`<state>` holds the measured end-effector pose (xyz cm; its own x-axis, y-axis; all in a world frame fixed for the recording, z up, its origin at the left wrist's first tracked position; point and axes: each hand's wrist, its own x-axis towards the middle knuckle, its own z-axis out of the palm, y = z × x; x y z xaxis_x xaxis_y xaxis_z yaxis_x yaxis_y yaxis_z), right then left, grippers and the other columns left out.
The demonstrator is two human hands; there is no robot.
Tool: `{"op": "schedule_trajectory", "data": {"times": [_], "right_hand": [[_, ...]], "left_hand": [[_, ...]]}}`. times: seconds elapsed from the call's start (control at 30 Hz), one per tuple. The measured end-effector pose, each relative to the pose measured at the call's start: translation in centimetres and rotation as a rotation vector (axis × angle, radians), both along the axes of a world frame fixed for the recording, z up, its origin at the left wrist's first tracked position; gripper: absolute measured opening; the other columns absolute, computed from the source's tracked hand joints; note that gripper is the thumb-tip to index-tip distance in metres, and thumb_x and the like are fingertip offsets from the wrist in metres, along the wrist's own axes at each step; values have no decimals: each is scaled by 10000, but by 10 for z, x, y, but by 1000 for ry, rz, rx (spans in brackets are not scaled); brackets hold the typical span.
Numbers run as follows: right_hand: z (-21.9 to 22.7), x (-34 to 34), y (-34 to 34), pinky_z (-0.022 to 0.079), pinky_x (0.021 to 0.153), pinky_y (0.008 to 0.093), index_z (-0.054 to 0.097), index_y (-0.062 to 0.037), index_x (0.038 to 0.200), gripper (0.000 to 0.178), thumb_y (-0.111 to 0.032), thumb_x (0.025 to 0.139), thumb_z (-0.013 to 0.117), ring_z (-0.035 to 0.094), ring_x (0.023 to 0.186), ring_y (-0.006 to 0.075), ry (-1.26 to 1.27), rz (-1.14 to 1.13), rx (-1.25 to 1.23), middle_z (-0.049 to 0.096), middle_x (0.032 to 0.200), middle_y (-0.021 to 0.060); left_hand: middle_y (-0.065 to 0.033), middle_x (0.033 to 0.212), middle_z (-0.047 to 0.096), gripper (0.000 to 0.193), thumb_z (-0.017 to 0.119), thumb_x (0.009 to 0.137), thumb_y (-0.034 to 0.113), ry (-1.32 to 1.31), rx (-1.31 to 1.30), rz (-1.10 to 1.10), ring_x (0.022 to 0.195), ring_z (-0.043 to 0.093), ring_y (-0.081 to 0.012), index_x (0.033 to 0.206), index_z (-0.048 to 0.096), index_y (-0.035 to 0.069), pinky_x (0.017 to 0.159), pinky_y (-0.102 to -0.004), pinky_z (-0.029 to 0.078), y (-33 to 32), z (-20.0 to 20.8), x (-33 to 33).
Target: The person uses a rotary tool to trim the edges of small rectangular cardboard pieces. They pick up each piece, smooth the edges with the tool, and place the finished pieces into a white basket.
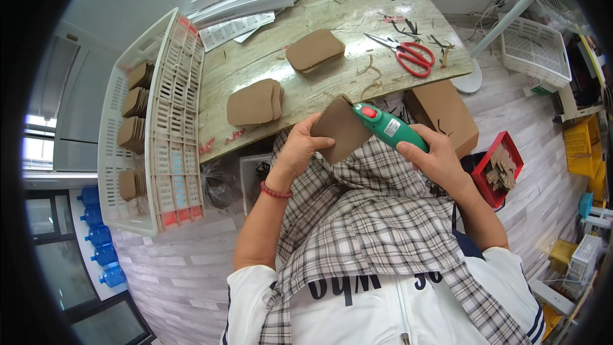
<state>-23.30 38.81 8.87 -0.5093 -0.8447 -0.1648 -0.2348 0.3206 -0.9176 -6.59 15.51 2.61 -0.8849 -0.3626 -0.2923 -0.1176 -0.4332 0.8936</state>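
Observation:
My left hand [302,145] pinches a flat brown piece with rounded corners [343,129] between thumb and fingers, holding it over my lap at the table's near edge. My right hand [438,161] is wrapped round a green electric hand cutter [391,129] with a red button. The cutter's head meets the upper right edge of the brown piece; its blade is too small to make out. Just beyond, on the table, lie two stacks of similar brown pieces, the nearer stack [254,102] and the farther stack [315,50].
Red-handled scissors [414,57] and dark trimmings lie on the worn wooden table [242,61]. At the left stands a white plastic crate [177,124] with brown stacks inside. Papers [246,1] are piled at the back. A cardboard box [445,117] and a red box [489,182] stand right.

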Motion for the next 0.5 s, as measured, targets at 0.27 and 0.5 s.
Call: {"op": "schedule_trajectory", "data": {"times": [0.27, 0.5], "right_hand": [[1, -2, -1, 457, 537, 221, 598, 21, 1088, 376, -310, 916, 645, 541, 626, 67, -185, 0, 55, 570, 740, 19], [10, -5, -1, 448, 532, 227, 608, 16, 1039, 384, -343, 906, 640, 531, 591, 73, -260, 80, 90, 573, 731, 23]], "left_hand": [[-2, 990, 634, 343, 637, 781, -70, -52, -193, -66, 903, 575, -77, 1106, 583, 23, 801, -227, 463, -16, 14, 10], [-12, 825, 671, 185, 719, 761, -42, 21, -203, 244, 731, 615, -81, 888, 620, 49, 684, -226, 497, -30, 11, 22]]}}
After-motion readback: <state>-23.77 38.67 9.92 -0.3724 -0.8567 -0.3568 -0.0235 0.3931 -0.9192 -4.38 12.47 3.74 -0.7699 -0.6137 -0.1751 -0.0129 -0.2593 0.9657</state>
